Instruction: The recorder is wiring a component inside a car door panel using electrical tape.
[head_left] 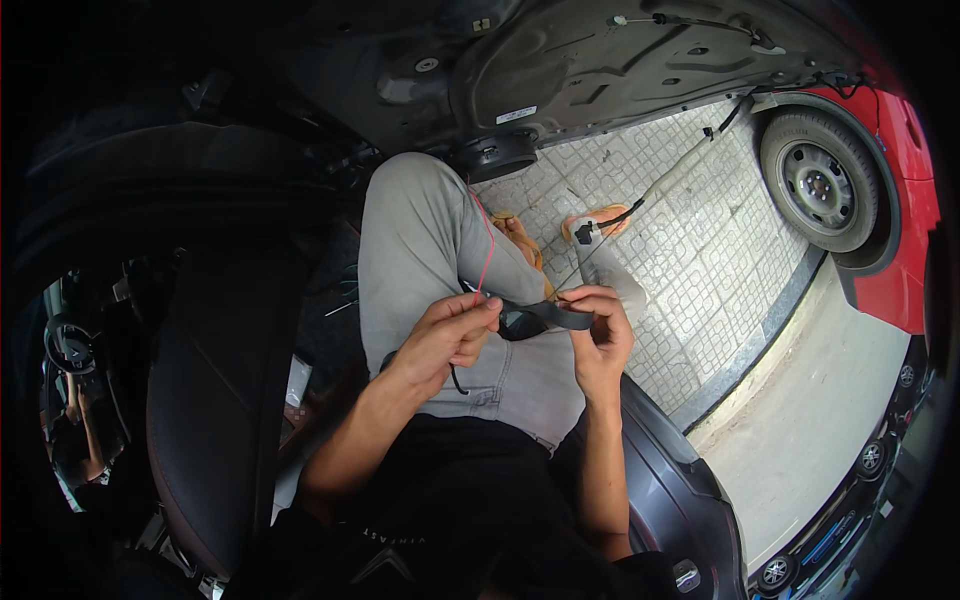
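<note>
My left hand (450, 332) is closed in a pinch on a thin red wire (491, 250), which runs up past my knee toward the door. A dark cable end (459, 381) hangs just below that hand. Between the fingers and thumb of my right hand (606, 335) is a roll of black tape (568, 317), its dark strip reaching left toward the other hand. Whether the strip touches the wire is too small to tell. Both hands are over my lap, above grey trousers (415, 225).
An open car door (600, 80) with its inner metal bare spans the top, a round black speaker (497, 155) at its lower edge. A black cable (655, 185) hangs across the paving (690, 280). Right stands a red car (905, 240); a dark seat (215, 400) is left.
</note>
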